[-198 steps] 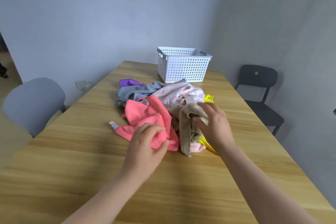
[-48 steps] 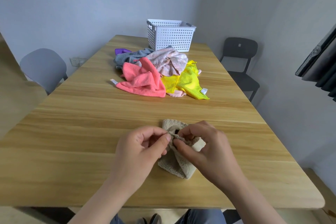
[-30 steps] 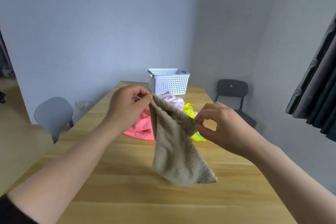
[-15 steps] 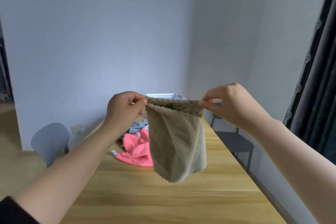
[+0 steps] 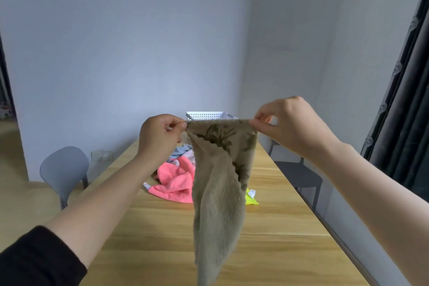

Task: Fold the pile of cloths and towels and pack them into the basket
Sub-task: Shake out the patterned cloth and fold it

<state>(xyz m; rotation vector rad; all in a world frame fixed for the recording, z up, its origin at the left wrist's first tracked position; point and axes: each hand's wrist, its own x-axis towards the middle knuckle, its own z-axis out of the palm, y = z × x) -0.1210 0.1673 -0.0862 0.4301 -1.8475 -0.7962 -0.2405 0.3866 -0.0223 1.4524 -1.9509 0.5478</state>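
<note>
Head view: a beige fluffy terry towel with a dark leaf print (image 5: 218,204) is held up in the air in front of the person, above the near half of the light wooden table (image 5: 278,239). Its top edge runs level from left to right between the two hands. The rest hangs straight down, so its long axis is upright. The cloth is not spread flat: the left side folds over the front and it narrows to a twisted tail that runs out of the bottom of the frame. The leaf print shows near the top and along the inner right side. The pile is plain and shaggy lower down.

The left hand (image 5: 160,137) pinches the top left corner between thumb and forefinger, other fingers curled. The right hand (image 5: 287,123) pinches the top right corner the same way.

Behind the towel on the table lie a crumpled pink microfibre cloth (image 5: 174,183), a light blue cloth (image 5: 181,151) beyond it, and a yellow cloth (image 5: 251,198) peeping out on the right. The white perforated plastic basket (image 5: 209,115) stands at the far end, mostly hidden by the towel's top edge.
</note>
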